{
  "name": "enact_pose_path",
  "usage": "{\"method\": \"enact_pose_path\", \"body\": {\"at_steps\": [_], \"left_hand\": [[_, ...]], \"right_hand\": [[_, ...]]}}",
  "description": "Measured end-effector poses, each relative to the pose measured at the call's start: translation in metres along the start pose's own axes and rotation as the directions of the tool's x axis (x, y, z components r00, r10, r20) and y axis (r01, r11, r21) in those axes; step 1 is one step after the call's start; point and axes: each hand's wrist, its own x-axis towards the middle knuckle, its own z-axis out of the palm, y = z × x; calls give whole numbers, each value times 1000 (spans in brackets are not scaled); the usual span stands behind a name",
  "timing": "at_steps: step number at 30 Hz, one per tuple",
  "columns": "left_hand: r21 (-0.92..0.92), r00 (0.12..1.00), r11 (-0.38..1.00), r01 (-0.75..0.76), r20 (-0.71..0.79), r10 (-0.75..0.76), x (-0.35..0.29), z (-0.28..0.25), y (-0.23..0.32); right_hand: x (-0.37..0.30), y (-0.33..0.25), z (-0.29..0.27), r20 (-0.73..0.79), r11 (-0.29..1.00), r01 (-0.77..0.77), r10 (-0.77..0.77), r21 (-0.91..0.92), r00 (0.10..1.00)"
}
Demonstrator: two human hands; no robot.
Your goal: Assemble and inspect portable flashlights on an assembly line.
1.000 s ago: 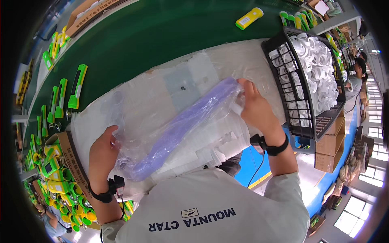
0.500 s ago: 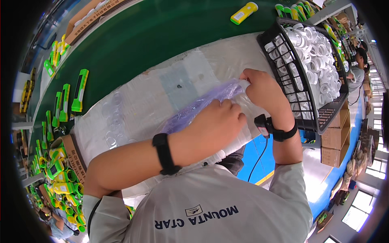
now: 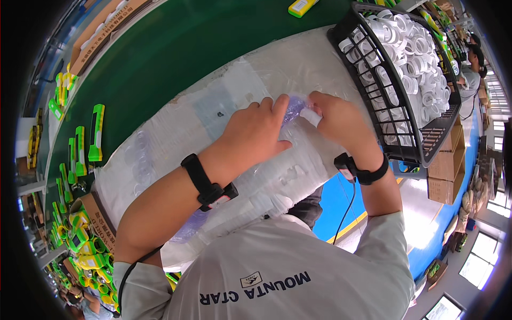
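In front of me a purplish see-through plastic length point(image 3: 294, 108) shows between my hands; another purplish patch point(image 3: 190, 227) shows below my left forearm. My right hand point(image 3: 344, 121) pinches a small white plastic ring point(image 3: 311, 116) at the right end of the purplish plastic. Over the plastic lies my left hand point(image 3: 256, 129), palm down, thumb spread away and fingers stretched toward the ring. That hand hides the plastic's middle stretch, and what lies under its fingers cannot be made out.
A black plastic basket point(image 3: 388, 88) full of white rings point(image 3: 413, 58) stands at the right. Clear round pieces point(image 3: 143, 160) lie left on the plastic-covered work surface point(image 3: 320, 58). Green-and-yellow flashlight-like housings point(image 3: 96, 133) stand on the green belt point(image 3: 176, 58); more fill a carton point(image 3: 96, 213).
My left hand has moved up and left, its curled fingers now stretched out. My right hand has stayed near the plastic's end, where the white ring now shows. The view has shifted slightly.
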Motion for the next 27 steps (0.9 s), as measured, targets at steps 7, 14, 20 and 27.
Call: {"method": "enact_pose_path", "body": {"at_steps": [7, 14, 20, 27], "left_hand": [[-68, 996, 994, -81, -46, 78, -4, 13, -11], [-66, 984, 982, -178, -25, 177, -6, 7, -5], [-89, 994, 991, 103, 27, -101, -27, -17, -10], [-265, 986, 951, 161, 94, -141, -123, -82, -27]], "right_hand": [[7, 18, -18, 45, 998, 59, -59, 10, 997], [47, 24, -35, 26, 999, 0, 1, -42, 1000], [52, 13, -34, 12, 971, 23, -21, -236, 1000], [34, -45, -45, 95, 882, 463, -455, -90, 885]]}}
